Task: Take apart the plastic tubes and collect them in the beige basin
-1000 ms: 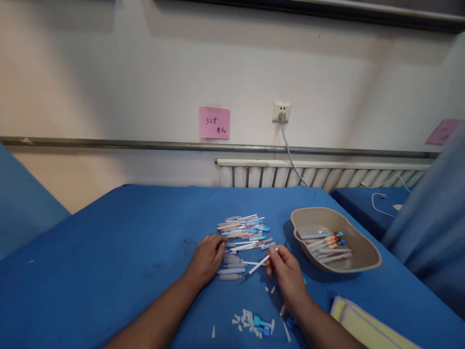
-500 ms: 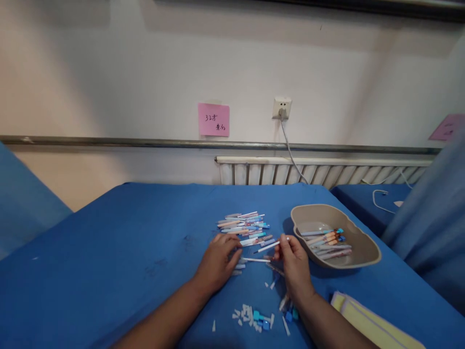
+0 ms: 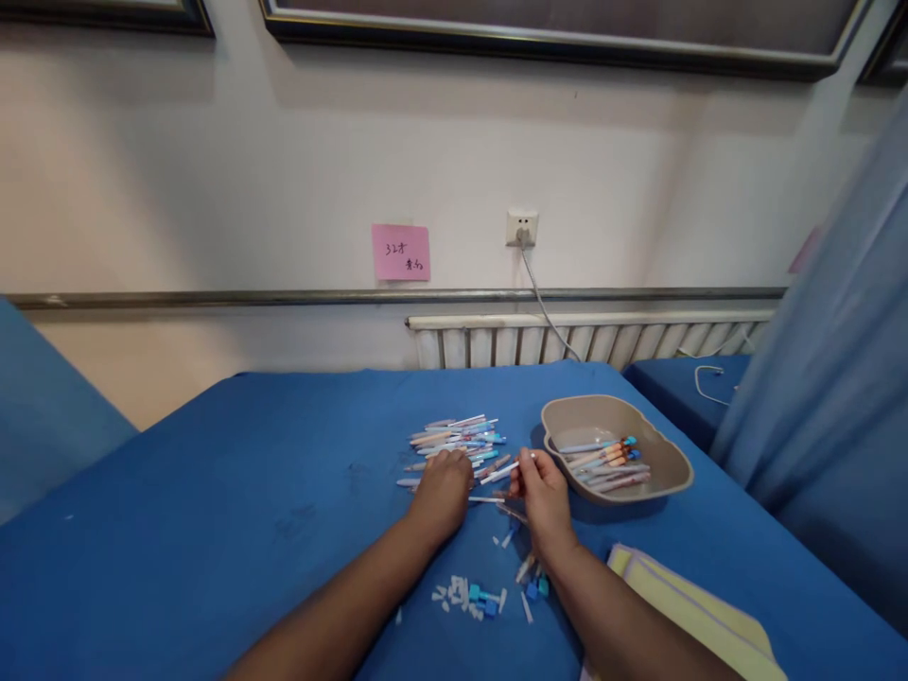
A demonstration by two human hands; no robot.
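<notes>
Between thumb and fingers of my right hand [image 3: 545,492] is a thin white pen refill [image 3: 502,472], its far end pointing left over the pens. My left hand [image 3: 444,490] is at the near side of a pile of pens [image 3: 454,439], fingers curled down and together. Its fingertips are hidden, so what they hold cannot be made out. Another white refill [image 3: 486,499] lies on the blue cloth between the hands. Closer to me are small white tips [image 3: 458,591] and blue and teal pen pieces [image 3: 488,602], some beside my right forearm.
A grey-brown basin [image 3: 667,463] with several assembled pens [image 3: 602,463] stands right of my right hand. Folded yellow cloth [image 3: 695,615] lies under and beside my right forearm. Blue cloth [image 3: 284,454] covers the table. Behind are a radiator [image 3: 489,346] and a plugged-in cable [image 3: 543,303].
My left hand has moved over the pile, its fingers now turned down out of sight. My right hand keeps the refill. The view has tilted up and turned slightly right.
</notes>
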